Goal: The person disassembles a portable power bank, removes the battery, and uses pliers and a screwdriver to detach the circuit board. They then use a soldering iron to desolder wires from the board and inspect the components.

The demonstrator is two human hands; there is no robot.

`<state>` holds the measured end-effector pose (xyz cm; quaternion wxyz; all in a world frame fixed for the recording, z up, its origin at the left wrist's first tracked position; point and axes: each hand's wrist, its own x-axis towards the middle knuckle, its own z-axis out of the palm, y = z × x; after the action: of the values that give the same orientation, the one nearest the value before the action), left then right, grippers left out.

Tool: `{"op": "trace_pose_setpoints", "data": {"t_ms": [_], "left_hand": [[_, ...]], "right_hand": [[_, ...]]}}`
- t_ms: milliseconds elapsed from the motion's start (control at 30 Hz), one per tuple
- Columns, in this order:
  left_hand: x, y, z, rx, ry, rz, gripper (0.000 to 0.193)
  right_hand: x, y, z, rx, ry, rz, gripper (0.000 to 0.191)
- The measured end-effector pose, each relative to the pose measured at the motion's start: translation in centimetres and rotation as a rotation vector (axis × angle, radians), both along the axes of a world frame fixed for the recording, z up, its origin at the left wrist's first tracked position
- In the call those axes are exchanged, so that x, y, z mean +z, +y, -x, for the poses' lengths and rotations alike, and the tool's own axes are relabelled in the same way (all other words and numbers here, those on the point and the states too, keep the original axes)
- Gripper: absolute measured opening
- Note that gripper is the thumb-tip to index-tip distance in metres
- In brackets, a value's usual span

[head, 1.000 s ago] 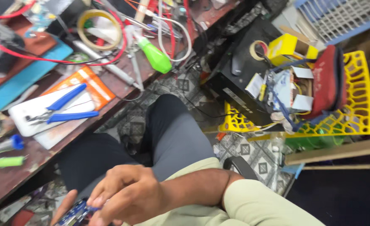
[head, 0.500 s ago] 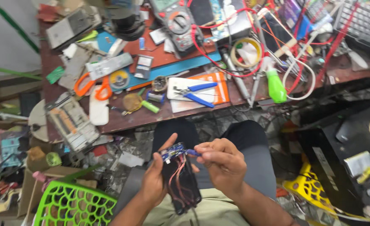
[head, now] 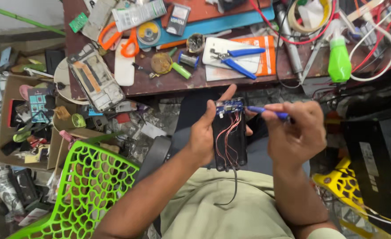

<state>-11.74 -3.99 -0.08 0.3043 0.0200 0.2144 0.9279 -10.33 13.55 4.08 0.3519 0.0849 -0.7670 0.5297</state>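
Note:
My left hand (head: 204,132) grips a black opened device case (head: 231,141) over my lap, with thin red wires running down it and a small blue circuit board (head: 230,107) at its top end. My right hand (head: 295,132) pinches a blue-handled tool (head: 266,111) whose tip points left at the circuit board. A black cable hangs from the case's lower end over my light green shirt.
A cluttered wooden bench (head: 169,82) lies ahead with blue-handled pliers (head: 237,59), orange scissors (head: 118,40), a green bottle (head: 339,59) and red and white cables. A green plastic chair (head: 85,190) stands at left, a yellow one (head: 343,188) and black box (head: 377,155) at right.
The view has swung from the right side to my lap and closed in. The case now sits upright in my left hand, and my right hand now holds the blue tool to the board.

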Motion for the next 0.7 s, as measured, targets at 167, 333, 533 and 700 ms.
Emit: {"op": "trace_pose_setpoints", "data": {"t_ms": [167,333,533,700], "left_hand": [[-2.0,-0.7,2.1,-0.059,0.004,0.074,0.098],[-3.8,-2.8,4.0,-0.033,0.084,0.130,0.106],[-5.3,-3.5,5.4,-0.023,0.088,0.128,0.101],[-4.1,-2.1,5.7,0.042,0.063,0.106,0.096]], "right_hand": [[-0.5,-0.6,1.0,0.047,-0.030,-0.007,0.038],[-0.5,-3.1,2.8,0.177,-0.013,0.086,0.033],[-1.0,-4.2,5.4,0.069,0.052,-0.163,0.027],[-0.7,-3.4,5.6,0.180,-0.018,0.017,0.025]]}}
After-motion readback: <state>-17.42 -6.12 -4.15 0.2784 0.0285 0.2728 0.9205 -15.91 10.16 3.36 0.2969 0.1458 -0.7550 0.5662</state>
